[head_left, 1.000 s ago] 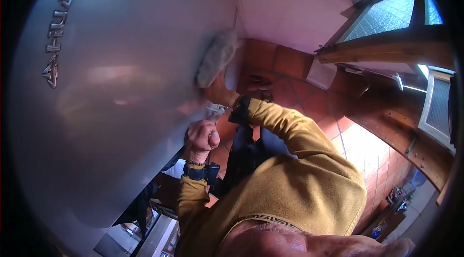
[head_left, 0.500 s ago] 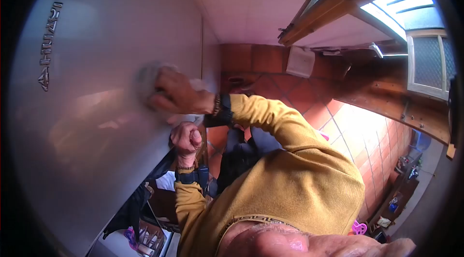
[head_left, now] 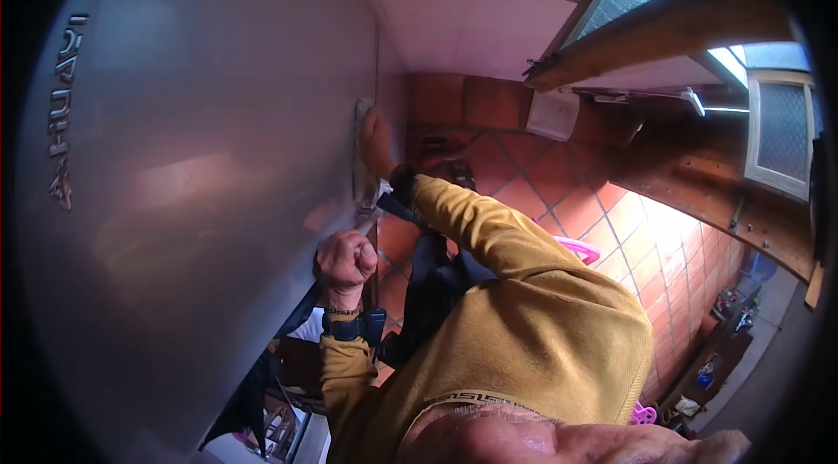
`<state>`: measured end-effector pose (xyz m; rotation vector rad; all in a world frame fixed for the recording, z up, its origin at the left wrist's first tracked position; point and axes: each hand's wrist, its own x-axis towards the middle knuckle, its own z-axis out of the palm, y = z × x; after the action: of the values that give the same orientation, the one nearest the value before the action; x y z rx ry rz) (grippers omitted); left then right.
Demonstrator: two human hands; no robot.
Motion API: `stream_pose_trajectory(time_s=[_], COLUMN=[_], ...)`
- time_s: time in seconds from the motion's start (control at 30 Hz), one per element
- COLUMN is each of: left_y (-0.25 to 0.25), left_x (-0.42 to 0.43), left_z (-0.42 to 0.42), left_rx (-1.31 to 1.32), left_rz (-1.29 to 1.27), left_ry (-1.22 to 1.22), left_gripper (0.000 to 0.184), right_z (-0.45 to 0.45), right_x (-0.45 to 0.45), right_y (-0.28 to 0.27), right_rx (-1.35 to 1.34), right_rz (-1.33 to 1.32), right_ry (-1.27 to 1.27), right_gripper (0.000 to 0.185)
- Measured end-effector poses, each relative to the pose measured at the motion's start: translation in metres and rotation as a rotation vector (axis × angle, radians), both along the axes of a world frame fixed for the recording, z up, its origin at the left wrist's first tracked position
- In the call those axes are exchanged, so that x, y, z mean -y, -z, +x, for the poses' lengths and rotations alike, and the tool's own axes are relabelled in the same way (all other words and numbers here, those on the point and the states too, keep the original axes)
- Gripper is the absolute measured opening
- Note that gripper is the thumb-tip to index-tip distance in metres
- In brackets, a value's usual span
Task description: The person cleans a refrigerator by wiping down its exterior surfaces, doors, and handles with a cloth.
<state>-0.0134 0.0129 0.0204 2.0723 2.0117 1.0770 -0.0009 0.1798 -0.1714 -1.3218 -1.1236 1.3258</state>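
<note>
A large, smooth grey panel (head_left: 201, 237), like an appliance door, fills the left side and bears raised chrome letters (head_left: 66, 110). At its far edge, my right hand (head_left: 377, 143) presses a pale cloth (head_left: 360, 150) against the surface; the hand's fingers are partly hidden. My left hand (head_left: 346, 260) is closed in a fist beside the panel's near edge, thumb folded over the fingers. Whether anything is inside that fist is hidden. A dark band circles each wrist, below the mustard sleeves.
Red floor tiles (head_left: 511, 171) lie beyond the arms. A wooden beam (head_left: 663, 36) and a framed window (head_left: 779, 137) are at upper right. A white box-like object (head_left: 552, 115) stands by the wall. Pink plastic (head_left: 580, 249) shows behind the right sleeve.
My right hand and the cloth have moved from the panel's face, up and right in view, to its far edge. My left fist stays closed near the edge. The view has shifted slightly.
</note>
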Motion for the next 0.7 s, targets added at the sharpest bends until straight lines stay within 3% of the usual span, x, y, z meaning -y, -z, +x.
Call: stream_pose_trajectory(time_s=[0.03, 0.17, 0.23, 0.3, 0.37, 0.43, 0.47, 0.57, 0.67, 0.7], left_y=[0.001, 0.003, 0.002, 0.002, 0.004, 0.003, 0.003, 0.005, -0.002, -0.003], left_x=[0.000, 0.002, -0.001, -0.002, -0.001, 0.002, 0.002, 0.003, 0.002, 0.002], left_z=[0.000, -0.001, -0.002, -0.001, -0.001, -0.005, -0.007, -0.003, -0.002, -0.001], left_rx=[-0.015, 0.002, -0.005, 0.019, 0.041, -0.004, -0.008, -0.045, 0.004, 0.018], left_rz=[-0.013, -0.012, 0.010, 0.017, 0.017, -0.032, -0.032, -0.003, -0.028, -0.059], left_ry=[-0.008, -0.020, -0.024, -0.012, -0.004, 0.015, 0.014, 0.009, 0.015, 0.008], left_gripper=[0.027, 0.016, 0.016, 0.016, 0.016, 0.017, 0.017, 0.024, 0.026, 0.026], right_z=[0.001, -0.002, -0.002, 0.012, 0.018, 0.020, 0.020, 0.011, -0.011, -0.011], right_x=[-0.001, 0.003, 0.008, -0.007, -0.034, -0.055, -0.060, -0.074, -0.084, -0.095], right_y=[0.013, 0.038, -0.004, -0.110, -0.190, -0.244, -0.251, -0.244, -0.176, -0.150], right_rx=[0.042, 0.310, 0.271, 0.234, -0.063, -0.125, -0.128, -0.215, -0.285, -0.245], right_rz=[-0.306, -0.282, 0.175, 0.257, 0.168, 0.410, 0.410, 0.426, 0.445, 0.271], right_ry=[-0.071, -0.063, -0.023, 0.002, -0.058, -0.049, -0.049, -0.121, 0.008, 0.036], right_gripper=[0.022, 0.025, 0.025, 0.026, 0.023, 0.022, 0.022, 0.023, 0.025, 0.025])
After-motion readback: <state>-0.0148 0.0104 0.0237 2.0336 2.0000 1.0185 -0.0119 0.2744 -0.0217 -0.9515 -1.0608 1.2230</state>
